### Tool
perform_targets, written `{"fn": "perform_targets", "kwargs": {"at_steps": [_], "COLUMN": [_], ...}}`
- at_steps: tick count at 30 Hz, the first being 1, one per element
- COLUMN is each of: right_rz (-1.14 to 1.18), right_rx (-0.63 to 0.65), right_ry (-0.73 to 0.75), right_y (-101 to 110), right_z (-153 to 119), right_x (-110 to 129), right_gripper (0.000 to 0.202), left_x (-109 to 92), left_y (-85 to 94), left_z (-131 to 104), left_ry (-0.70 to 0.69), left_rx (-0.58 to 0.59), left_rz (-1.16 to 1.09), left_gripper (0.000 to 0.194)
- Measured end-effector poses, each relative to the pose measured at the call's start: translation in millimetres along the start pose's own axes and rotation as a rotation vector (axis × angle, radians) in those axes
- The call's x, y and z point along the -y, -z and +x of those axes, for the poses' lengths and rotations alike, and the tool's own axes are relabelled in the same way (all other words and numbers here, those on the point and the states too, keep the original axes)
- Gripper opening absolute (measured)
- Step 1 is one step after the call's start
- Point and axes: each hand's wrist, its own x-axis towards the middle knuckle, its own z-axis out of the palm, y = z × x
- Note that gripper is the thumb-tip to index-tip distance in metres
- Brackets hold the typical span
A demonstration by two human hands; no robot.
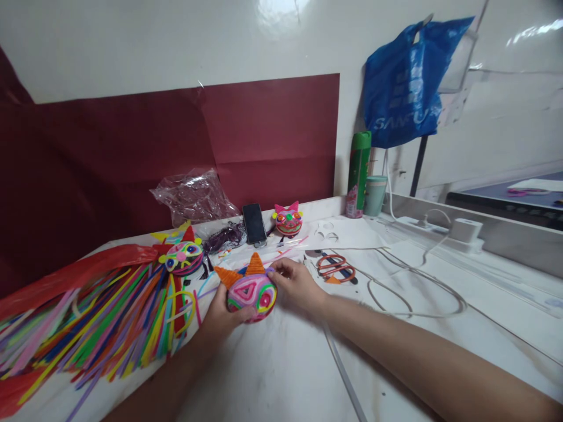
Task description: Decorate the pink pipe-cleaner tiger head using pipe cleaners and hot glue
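Observation:
My left hand point(226, 316) is wrapped round a ball-shaped animal head point(246, 293) covered in coiled pipe cleaners, its thumb across the lower front. The head has two orange ears point(255, 265), a pink triangle and a ringed eye in yellow and green. Fingers of my right hand point(299, 287) pinch a small purple pipe-cleaner piece point(270, 271) at the head's upper right side, beside one ear. Whether that piece is fixed to the head, I cannot tell. The fingertips partly cover it.
Loose pipe cleaners point(109, 319) fan out on the left below another finished-looking head point(182, 258). A pink-eared head point(288, 220) and a phone point(254, 224) sit at the back. Red-handled scissors point(336, 268), a white cable point(435, 281) and a power strip point(461, 239) lie right.

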Motion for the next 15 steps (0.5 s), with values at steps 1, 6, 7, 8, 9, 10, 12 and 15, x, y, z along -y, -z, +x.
{"fn": "perform_targets", "kwargs": {"at_steps": [1, 6, 7, 8, 9, 10, 12, 15], "right_rz": [0.007, 0.016, 0.023, 0.036, 0.053, 0.071, 0.099, 0.105], "right_rx": [0.001, 0.020, 0.020, 0.020, 0.021, 0.024, 0.026, 0.013], "right_ry": [-0.001, 0.035, 0.046, 0.053, 0.056, 0.055, 0.044, 0.041], "right_y": [0.0, 0.9, 1.0, 1.1, 1.1, 1.1, 0.6, -0.8], "right_z": [0.3, 0.7, 0.5, 0.2, -0.1, -0.4, -0.9, -1.3], "right_x": [-0.2, -0.8, -0.9, -1.2, -1.6, -2.1, -3.6, -6.3], "right_gripper": [0.015, 0.012, 0.013, 0.013, 0.014, 0.014, 0.016, 0.018], "left_x": [-0.2, -2.1, -2.6, -3.1, -3.6, -3.9, -4.1, -4.8], "left_y": [-0.7, -3.7, -3.9, -3.8, -3.6, -3.3, -2.5, -1.8], "left_z": [-0.5, -1.9, -1.9, -1.9, -1.7, -1.4, -0.8, -0.4], "left_ry": [0.002, 0.033, 0.034, 0.033, 0.028, 0.019, -0.017, -0.052], "left_rx": [0.000, -0.028, -0.037, -0.042, -0.046, -0.043, -0.035, -0.049], "left_rz": [-0.007, 0.037, 0.063, 0.089, 0.107, 0.115, 0.107, 0.100], "left_gripper": [0.052, 0.052, 0.051, 0.051, 0.051, 0.050, 0.050, 0.051]}}
